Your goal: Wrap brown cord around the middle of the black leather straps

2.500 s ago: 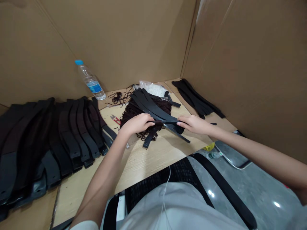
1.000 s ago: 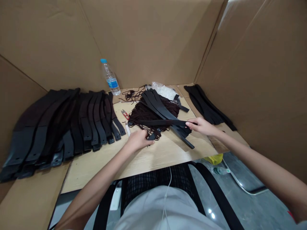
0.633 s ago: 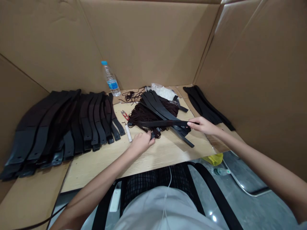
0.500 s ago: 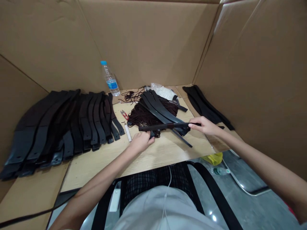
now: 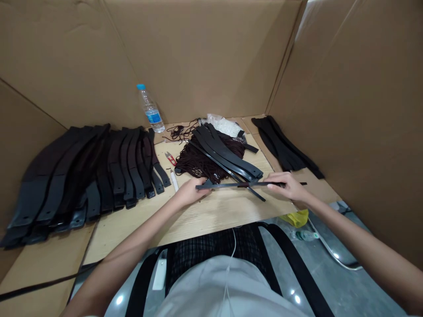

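Note:
A long black strap is held level just above the wooden table, edge-on to me. My right hand pinches it near its right end. At the strap's left end my left hand has its fingers curled against the tip. Just behind lies a heap of dark brown cord with several more black straps fanned across it.
A big row of black and brown straps covers the left side. Red snips and a white stick lie beside the cord. A water bottle, a clear bag and another strap pile sit at the back. Cardboard walls enclose the table.
My right hand drew one strap off the heap toward the table's front edge. My left hand left the cord and came up to the strap's left end.

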`<control>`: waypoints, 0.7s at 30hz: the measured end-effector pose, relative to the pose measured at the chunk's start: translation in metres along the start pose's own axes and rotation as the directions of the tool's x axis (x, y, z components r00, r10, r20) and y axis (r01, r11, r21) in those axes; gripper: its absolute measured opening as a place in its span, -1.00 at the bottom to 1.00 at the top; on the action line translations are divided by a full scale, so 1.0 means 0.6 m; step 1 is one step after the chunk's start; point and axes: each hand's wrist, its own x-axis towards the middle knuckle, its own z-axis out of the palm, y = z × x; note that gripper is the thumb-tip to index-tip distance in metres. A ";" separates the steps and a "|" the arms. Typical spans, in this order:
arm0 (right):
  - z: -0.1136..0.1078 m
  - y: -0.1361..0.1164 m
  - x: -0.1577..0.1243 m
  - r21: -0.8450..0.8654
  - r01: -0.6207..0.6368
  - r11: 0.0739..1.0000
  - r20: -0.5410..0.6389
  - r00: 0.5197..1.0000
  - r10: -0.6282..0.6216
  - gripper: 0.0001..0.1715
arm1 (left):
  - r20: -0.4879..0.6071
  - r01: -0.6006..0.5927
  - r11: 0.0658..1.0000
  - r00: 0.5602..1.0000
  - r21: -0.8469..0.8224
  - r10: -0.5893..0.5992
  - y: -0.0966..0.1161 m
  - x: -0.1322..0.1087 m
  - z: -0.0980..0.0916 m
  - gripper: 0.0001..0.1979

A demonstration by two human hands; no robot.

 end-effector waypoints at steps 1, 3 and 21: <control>0.002 0.001 -0.004 -0.001 0.014 1.000 -0.003 1.000 -0.014 -0.49 | 0.011 -0.013 1.000 1.000 -0.022 0.014 -0.004 0.003 -0.003 -0.73; 0.005 0.002 -0.011 -0.025 0.040 0.999 -0.003 0.999 -0.040 -0.50 | 0.028 -0.029 0.998 0.999 -0.059 0.031 -0.010 0.010 -0.012 -0.67; 0.103 -0.114 -0.051 -0.541 0.305 0.784 -0.023 0.926 -0.376 -0.64 | 0.039 0.035 0.998 0.999 -0.045 -0.034 0.020 0.021 -0.036 -0.65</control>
